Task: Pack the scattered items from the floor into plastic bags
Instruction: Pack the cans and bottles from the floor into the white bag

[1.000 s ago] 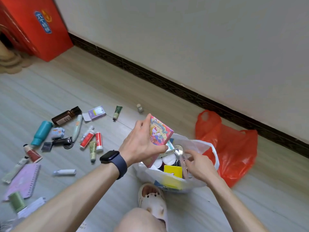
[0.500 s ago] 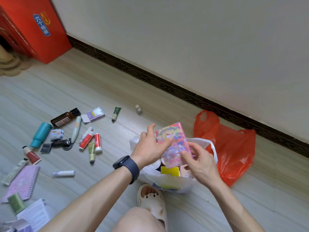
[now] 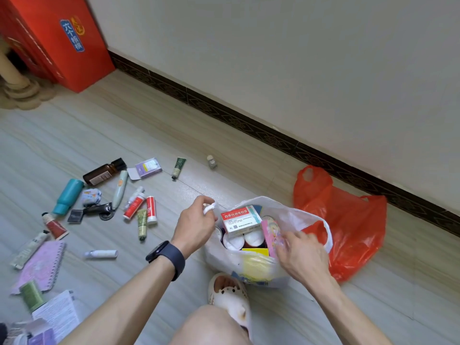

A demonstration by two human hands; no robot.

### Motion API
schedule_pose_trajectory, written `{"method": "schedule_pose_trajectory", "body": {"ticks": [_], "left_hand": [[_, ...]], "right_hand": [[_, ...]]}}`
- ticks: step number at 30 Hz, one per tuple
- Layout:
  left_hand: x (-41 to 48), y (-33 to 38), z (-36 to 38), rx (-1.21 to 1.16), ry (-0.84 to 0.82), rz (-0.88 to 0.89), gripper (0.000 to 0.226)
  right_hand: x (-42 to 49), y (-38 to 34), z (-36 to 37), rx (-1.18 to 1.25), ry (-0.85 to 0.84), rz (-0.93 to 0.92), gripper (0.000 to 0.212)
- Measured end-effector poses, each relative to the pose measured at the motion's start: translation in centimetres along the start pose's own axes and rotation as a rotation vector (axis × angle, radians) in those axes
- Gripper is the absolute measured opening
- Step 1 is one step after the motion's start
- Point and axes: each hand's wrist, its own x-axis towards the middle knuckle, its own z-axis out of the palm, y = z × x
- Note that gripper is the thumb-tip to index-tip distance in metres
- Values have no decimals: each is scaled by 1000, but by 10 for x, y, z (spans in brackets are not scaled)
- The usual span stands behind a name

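Two plastic bags on a pale wood-look floor, below a cream wall with dark skirting. White bag: holds boxes, and the left hand pinches its handle. Orange bag: just behind. Right hand: blurred at a pink box inside the white bag, grip indiscernible. Teal bottle: lying among scattered tubes at left.

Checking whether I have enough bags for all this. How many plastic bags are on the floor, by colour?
white plastic bag: 1
red plastic bag: 1
Total: 2
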Motion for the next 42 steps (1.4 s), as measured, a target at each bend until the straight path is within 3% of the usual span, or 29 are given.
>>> {"method": "schedule_pose_trajectory", "body": {"ticks": [3,5,8,13,17,19,22,24,27,30,33,36,42], "left_hand": [[0,2,1,34,-4,90,33],[-1,-1,4,96,-8,149,35],[-1,-4,10,157,-15,179,39],[-1,3,8,163,38,179,53],[-7,4,4,354,-111,144,48],[-12,4,-3,518,-256,131,51],[-10,7,-25,580,-428,130,56],[-6,11,-54,517,-447,114,54],[-6,-1,-107,490,-272,58,52],[-23,-43,-156,685,-57,-17,49],[-46,-101,-190,782,-97,-224,58],[-57,-151,-217,725,-118,-448,65],[-58,-208,-258,687,52,-482,62]], "right_hand": [[6,19,0,-35,293,123,46],[10,36,-4,18,189,233,60],[20,51,-1,234,-70,245,57],[18,57,-11,502,245,196,46],[17,41,-21,457,214,172,32],[11,28,-20,327,184,134,39],[3,1,-26,280,254,-37,40],[1,-26,-33,315,297,-191,34],[-4,-81,-48,376,284,-412,31],[-6,-142,-62,417,250,-621,37],[-2,-198,-66,332,182,-844,40],[5,-252,-63,198,106,-1002,48],[32,-358,-45,-108,-97,-1232,56]]}}
